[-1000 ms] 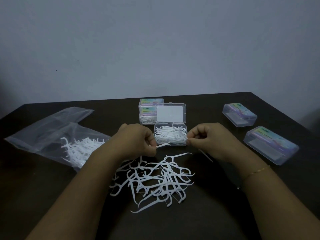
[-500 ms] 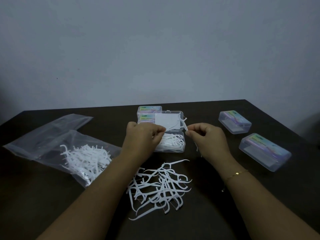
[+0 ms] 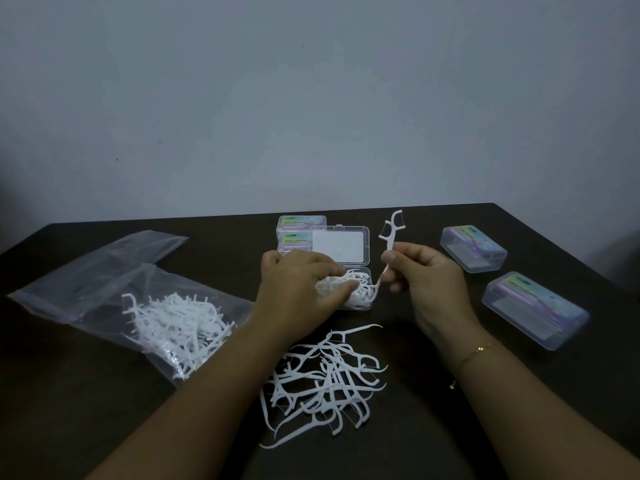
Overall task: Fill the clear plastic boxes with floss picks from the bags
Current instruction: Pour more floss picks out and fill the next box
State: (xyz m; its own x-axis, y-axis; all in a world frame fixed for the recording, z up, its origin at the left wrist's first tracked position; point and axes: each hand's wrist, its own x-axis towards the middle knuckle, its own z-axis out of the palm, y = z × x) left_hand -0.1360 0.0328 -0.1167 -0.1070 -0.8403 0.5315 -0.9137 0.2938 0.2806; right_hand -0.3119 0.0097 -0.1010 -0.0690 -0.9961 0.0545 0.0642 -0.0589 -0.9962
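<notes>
An open clear plastic box holding white floss picks sits mid-table, its lid lying flat behind it. My left hand reaches over the box's left side, fingers curled on the picks inside. My right hand pinches one floss pick upright just right of the box, head up. A loose pile of floss picks lies in front of the box. A clear bag with more picks lies at the left.
Two closed labelled boxes are stacked behind the open one. Two more closed clear boxes lie at the right near the table's edge. A plain wall rises behind the dark table.
Both hands rose from the loose pile to the open box. My right hand lifted a single pick upright; my left hand moved onto the picks in the box.
</notes>
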